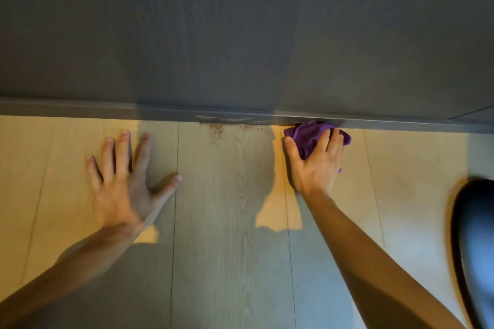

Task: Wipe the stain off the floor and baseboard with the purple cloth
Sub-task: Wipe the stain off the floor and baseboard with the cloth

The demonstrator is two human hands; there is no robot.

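A brown speckled stain (217,131) lies on the pale wood floor (227,222) right at the grey baseboard (107,109), with pale smears on the baseboard just above it. My right hand (316,163) presses a crumpled purple cloth (307,135) onto the floor against the baseboard, to the right of the stain. My left hand (125,176) rests flat on the floor with fingers spread, to the left of the stain, holding nothing.
A dark grey wood-grain wall or panel (240,29) rises behind the baseboard. A dark, blurred rounded object (475,243) sits at the right edge. My own shadow falls across the floor between my arms.
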